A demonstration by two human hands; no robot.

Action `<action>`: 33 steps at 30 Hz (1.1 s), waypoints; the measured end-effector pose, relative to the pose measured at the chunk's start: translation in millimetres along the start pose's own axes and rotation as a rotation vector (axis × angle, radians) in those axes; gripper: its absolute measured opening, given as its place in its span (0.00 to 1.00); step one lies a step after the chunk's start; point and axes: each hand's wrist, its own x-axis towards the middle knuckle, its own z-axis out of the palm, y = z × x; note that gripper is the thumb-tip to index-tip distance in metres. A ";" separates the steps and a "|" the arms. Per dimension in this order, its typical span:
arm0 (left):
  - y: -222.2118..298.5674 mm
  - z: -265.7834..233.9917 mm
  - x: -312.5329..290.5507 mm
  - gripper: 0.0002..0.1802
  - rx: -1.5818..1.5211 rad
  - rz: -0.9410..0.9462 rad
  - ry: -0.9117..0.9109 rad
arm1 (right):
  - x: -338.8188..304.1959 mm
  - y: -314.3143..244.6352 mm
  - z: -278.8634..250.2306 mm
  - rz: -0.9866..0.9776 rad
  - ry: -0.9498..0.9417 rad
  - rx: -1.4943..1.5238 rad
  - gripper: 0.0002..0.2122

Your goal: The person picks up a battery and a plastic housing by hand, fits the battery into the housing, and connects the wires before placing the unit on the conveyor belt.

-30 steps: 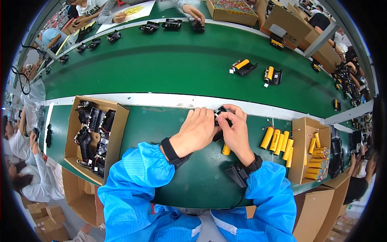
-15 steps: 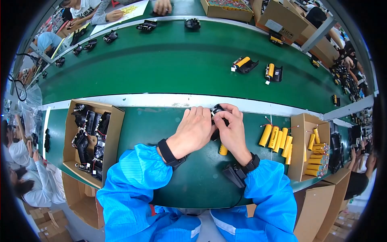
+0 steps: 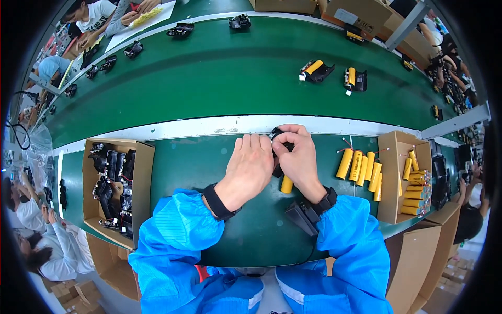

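Note:
Both hands meet around a small black plastic housing (image 3: 275, 134) at the middle of the bench, close to its white far edge. My left hand (image 3: 248, 163) lies over its left side, fingers together and bent down on it. With thumb and forefinger my right hand (image 3: 298, 161) grips the housing from the right; what the fingertips touch is mostly hidden. A yellow cylindrical battery (image 3: 286, 184) shows just below, between the hands; I cannot tell whether it is joined to the housing. A black wedge-shaped object (image 3: 301, 217) lies beside my right wrist.
Left stands a cardboard box (image 3: 145, 193) of black housings. Several loose yellow batteries (image 3: 361, 170) lie at the right, beside a cardboard box (image 3: 387, 178) holding more. Beyond the white edge, a green belt (image 3: 209, 83) carries housings, some with batteries. Other people work around.
The whole view has shifted slightly. My hands keep their hold on the housing with small finger movements. A co-worker's hand at the far edge has moved away from its earlier place.

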 end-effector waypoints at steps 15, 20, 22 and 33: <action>0.1 -3.5 -5.1 0.20 -0.126 -0.148 0.035 | -43.3 -10.9 -52.5 0.415 -0.418 0.204 0.16; -1.8 -3.3 -7.0 0.20 -0.116 -0.140 0.039 | -33.0 -27.3 -57.5 -0.274 -0.157 -0.602 0.16; -1.1 -5.9 -6.2 0.20 -0.123 -0.155 0.022 | -25.4 -29.4 -53.1 -0.309 -0.035 -0.704 0.18; -8.3 0.4 -1.7 0.12 -0.185 -0.181 0.063 | -27.2 -23.3 -43.1 -0.414 -0.093 -0.432 0.18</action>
